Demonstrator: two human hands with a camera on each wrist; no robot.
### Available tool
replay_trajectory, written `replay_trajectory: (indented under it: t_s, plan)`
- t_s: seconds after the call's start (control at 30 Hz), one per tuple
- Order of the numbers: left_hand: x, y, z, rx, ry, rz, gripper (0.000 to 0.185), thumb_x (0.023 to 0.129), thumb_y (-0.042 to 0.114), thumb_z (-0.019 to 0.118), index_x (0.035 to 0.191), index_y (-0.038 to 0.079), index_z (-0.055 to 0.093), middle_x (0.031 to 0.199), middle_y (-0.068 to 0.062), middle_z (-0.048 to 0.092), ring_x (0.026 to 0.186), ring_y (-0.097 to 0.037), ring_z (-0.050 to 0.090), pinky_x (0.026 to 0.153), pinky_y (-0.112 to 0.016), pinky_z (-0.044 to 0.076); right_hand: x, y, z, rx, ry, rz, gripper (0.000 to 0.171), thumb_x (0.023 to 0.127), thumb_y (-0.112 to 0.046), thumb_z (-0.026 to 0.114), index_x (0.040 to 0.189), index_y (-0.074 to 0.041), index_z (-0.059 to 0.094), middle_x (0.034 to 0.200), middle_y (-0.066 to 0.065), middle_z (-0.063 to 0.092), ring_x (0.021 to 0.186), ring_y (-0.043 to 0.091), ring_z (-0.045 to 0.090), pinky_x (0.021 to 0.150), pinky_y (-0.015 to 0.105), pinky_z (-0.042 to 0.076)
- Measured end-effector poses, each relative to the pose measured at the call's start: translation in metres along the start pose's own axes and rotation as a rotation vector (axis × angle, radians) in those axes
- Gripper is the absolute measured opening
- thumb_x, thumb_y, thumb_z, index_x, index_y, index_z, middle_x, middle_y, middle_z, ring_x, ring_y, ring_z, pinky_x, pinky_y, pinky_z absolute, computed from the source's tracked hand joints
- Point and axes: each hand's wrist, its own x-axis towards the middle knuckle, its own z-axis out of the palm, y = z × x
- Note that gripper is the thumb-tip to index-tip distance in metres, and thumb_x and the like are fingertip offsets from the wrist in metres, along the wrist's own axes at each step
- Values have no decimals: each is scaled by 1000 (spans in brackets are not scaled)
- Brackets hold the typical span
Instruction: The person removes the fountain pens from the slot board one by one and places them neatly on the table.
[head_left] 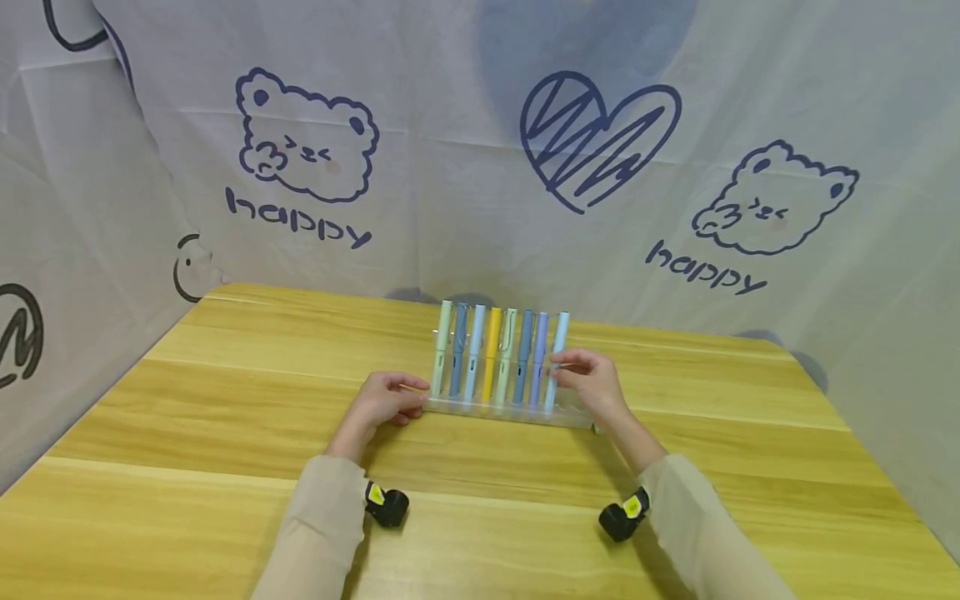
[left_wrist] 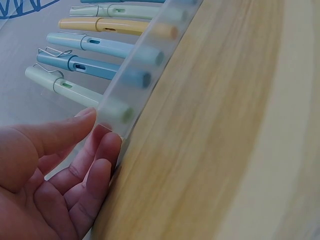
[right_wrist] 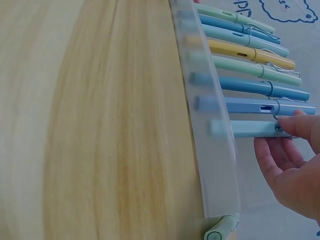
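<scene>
Several capped fountain pens stand in a row in a clear pen stand (head_left: 573, 417), in pale green, blue, light blue, yellow (head_left: 492, 354) and purple (head_left: 538, 358). At the stand's left end, my left hand (head_left: 386, 398) holds the corner, with the thumb near the pale green pen (left_wrist: 75, 92) and the other fingers curled below. My right hand (head_left: 596, 383) pinches the upper part of the rightmost light blue pen (right_wrist: 250, 128) between thumb and fingers. That pen's lower end shows behind the stand's frosted front strip (right_wrist: 220, 185).
Another green pen (right_wrist: 221, 229) lies by the right end of the stand. The wooden table (head_left: 480, 533) reaches back to a pale cloth (head_left: 442, 167) printed with bears and a heart. Small black cameras (head_left: 388, 507) sit on both wrists.
</scene>
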Motion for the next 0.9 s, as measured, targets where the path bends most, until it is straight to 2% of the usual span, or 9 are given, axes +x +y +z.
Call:
replay_trajectory:
  t_s: [0.4, 0.57, 0.9]
  plan:
    - [-2, 2, 1, -1, -6, -1, 23, 81, 3, 63, 101, -8, 60, 69, -5, 62, 59, -11, 57, 53, -25, 47, -2, -4, -1, 35, 52, -51, 18, 78, 13, 58, 95, 18, 57, 87, 19, 63, 69, 7, 60, 64, 23, 50]
    - [-2, 3, 0, 0, -1, -5, 23, 81, 3, 63, 102, -8, 60, 70, -5, 63, 59, -12, 57, 53, -25, 47, -2, -7, -1, 44, 89, -64, 14, 77, 13, 59, 91, 15, 59, 82, 12, 65, 69, 8, 60, 65, 24, 50]
    - [-2, 2, 0, -3, -6, 0, 24, 81, 3, 63, 102, -8, 60, 69, -4, 62, 59, -12, 57, 54, -25, 47, -2, -9, -3, 98, 132, -129, 20, 76, 15, 59, 95, 20, 55, 74, 1, 63, 67, 6, 59, 64, 22, 50]
